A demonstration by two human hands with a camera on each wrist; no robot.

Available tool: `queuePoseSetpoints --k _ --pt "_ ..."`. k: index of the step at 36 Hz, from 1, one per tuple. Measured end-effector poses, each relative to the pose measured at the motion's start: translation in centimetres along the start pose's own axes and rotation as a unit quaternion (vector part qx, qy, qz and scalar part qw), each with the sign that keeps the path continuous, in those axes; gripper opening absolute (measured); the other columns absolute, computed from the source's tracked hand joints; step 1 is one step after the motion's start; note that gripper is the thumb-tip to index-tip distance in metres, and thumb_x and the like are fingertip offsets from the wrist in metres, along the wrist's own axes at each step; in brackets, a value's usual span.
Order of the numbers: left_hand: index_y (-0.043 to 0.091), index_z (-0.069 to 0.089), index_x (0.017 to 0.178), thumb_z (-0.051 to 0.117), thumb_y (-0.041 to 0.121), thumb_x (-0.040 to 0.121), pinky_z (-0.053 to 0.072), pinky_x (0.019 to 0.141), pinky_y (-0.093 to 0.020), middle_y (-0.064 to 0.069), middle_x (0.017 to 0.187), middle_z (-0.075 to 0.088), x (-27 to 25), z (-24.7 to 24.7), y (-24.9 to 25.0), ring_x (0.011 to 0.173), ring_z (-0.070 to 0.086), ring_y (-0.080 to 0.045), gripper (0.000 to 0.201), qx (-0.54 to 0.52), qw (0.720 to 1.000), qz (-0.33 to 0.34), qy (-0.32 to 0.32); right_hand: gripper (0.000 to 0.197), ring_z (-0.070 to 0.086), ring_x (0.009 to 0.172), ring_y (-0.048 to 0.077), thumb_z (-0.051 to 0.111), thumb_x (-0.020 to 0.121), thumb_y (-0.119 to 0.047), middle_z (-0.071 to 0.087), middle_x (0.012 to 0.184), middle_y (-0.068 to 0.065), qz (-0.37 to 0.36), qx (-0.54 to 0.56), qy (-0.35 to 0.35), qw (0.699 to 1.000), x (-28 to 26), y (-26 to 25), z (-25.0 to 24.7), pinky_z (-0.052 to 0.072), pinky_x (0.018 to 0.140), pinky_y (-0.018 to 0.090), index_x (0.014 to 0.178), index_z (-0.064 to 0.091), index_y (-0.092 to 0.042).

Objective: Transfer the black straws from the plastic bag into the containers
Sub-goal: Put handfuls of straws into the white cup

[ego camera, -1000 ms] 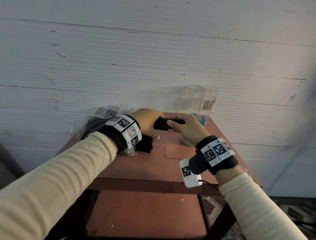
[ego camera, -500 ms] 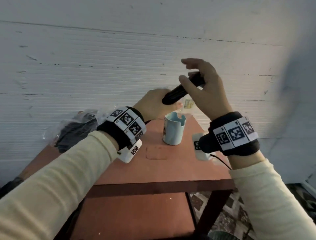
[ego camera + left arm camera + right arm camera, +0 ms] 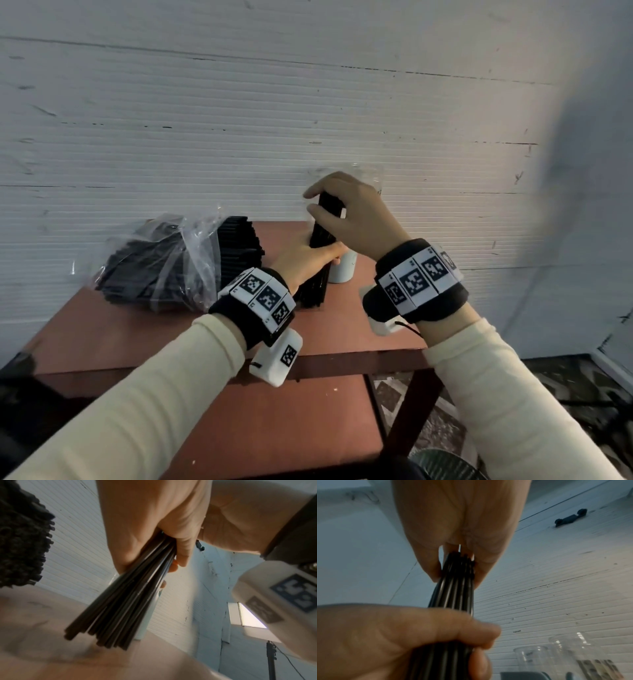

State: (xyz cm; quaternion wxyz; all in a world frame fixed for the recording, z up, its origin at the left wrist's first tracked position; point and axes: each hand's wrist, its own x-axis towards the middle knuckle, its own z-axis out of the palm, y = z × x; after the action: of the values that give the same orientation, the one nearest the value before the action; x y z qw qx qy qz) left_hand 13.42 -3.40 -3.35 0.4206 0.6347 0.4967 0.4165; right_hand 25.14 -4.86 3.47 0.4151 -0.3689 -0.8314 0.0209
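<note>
A bundle of black straws (image 3: 322, 233) stands nearly upright on the red-brown table (image 3: 342, 329), its lower ends at the tabletop (image 3: 102, 639). My left hand (image 3: 308, 255) grips the bundle round its middle. My right hand (image 3: 342, 212) pinches its top end (image 3: 458, 566) between thumb and fingers. A clear plastic bag (image 3: 164, 260) with many black straws lies at the table's back left. A pale blue-white cup (image 3: 342, 270) stands just right of the bundle, mostly hidden by my hands. Two clear plastic cups (image 3: 556, 654) stand behind it by the wall.
A white ribbed wall (image 3: 308, 120) rises right behind the table. A lower red-brown shelf (image 3: 274, 428) sits under the tabletop. The floor (image 3: 582, 394) shows to the right of the table legs.
The bundle, held raised and slanted half a second ago, has come down and now stands upright on the table beside the cup. Both hands have lowered with it.
</note>
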Motion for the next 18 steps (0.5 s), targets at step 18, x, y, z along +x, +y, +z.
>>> queuePoseSetpoints --k 18 --pt "0.01 0.072 0.095 0.072 0.016 0.086 0.049 0.094 -0.031 -0.01 0.106 0.072 -0.8 -0.3 -1.8 0.103 0.066 -0.023 0.01 -0.043 0.997 -0.051 -0.036 0.027 0.055 0.109 0.018 0.064 0.088 -0.014 0.058 0.116 0.002 -0.007 0.024 0.053 0.998 -0.7 -0.2 1.7 0.044 0.097 0.031 0.114 0.064 -0.01"
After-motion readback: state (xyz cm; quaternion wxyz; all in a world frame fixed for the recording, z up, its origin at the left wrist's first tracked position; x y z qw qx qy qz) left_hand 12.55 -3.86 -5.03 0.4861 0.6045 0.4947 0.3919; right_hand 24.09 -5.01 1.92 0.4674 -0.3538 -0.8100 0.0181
